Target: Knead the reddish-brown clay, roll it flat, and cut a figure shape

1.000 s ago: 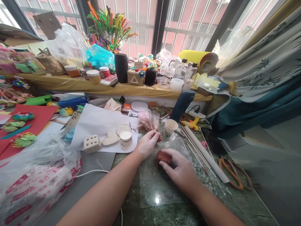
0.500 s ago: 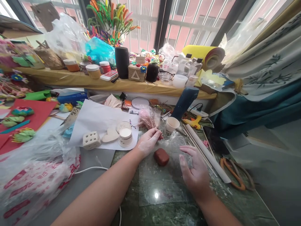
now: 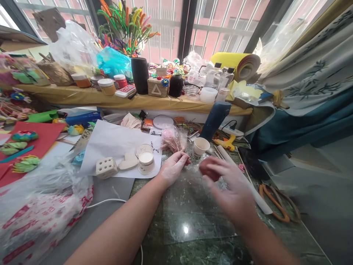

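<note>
My right hand (image 3: 230, 187), smeared by motion, is closed round a reddish-brown block of clay (image 3: 209, 167) and holds it above the clear sheet (image 3: 187, 206) on the green tabletop. White powder coats both hands. To the left, my left hand (image 3: 175, 166) rests at the sheet's far left corner, its thumb and fingers pressed together. What those fingers pinch, if anything, is hidden. Just beyond it lies a clear bag (image 3: 173, 138) with something pink inside. A white paper cup (image 3: 201, 146) stands behind the clay.
On white paper (image 3: 106, 140) at left sit a dotted die (image 3: 106, 167), a pale heart (image 3: 128, 162) and a small white tub (image 3: 146, 162). At right are a white tube (image 3: 256, 195), orange-handled scissors (image 3: 275, 204), a yellow glue gun (image 3: 225, 142) and a dark blue cylinder (image 3: 215, 121).
My right hand has picked the clay block up off the clear sheet and moved it up and to the right. My left hand has stayed nearly in place.
</note>
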Tool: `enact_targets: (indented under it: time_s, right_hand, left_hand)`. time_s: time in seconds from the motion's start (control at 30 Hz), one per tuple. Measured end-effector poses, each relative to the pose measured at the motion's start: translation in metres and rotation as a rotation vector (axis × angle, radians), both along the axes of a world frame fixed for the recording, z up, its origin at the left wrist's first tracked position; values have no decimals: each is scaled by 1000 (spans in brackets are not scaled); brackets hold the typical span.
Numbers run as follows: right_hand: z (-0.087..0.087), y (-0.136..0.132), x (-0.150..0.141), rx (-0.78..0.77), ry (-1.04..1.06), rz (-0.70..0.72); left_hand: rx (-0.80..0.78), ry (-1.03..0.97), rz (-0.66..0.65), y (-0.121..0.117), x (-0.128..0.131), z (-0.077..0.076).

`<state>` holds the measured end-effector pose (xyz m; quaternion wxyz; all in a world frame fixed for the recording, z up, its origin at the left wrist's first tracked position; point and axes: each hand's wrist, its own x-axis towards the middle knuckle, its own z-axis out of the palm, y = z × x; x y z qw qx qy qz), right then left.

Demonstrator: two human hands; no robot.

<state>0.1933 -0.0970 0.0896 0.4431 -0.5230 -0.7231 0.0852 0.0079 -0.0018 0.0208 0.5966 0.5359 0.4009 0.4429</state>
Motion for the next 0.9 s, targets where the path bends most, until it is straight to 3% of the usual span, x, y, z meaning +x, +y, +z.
enact_targets:
  time_s: [0.1, 0.17, 0.27, 0.33, 0.4, 0.47, 0.6, 0.67, 0.77, 0.83, 0.9]
  right_hand:
    - [19, -4, 10, 365, 219, -241]
    - [8, -9, 10, 395, 178, -245]
    - [-29, -16, 9, 49, -158, 121]
    - [-49, -17, 8, -28, -188, 94]
    - [-58, -17, 6, -53, -136, -9]
    - [-60, -13, 2, -136, -125, -44]
    - [-62, -6, -12, -297, -152, 17]
    - [-65, -5, -16, -324, -63, 38]
    - [-66, -3, -13, -339, 230, 12]
    - [-57, -1, -7, -375, 383, 17]
    - [-38, 2, 1, -418, 360, 42]
  left_hand:
    - [4, 8, 1, 1, -1, -3]
    - [5, 5, 3, 1, -1, -4]
    - [18, 4, 3, 1, -1, -3]
    - [26, 8, 3, 0, -1, -2]
    - [27, 12, 1, 0, 0, -1]
    - [15, 7, 6, -1, 0, 1]
    - [1, -5, 12, -1, 1, 4]
    - [5, -10, 11, -1, 1, 4]
    - [14, -11, 16, -1, 0, 3]
    - [19, -6, 15, -1, 0, 2]
    - [21, -6, 13, 0, -1, 0]
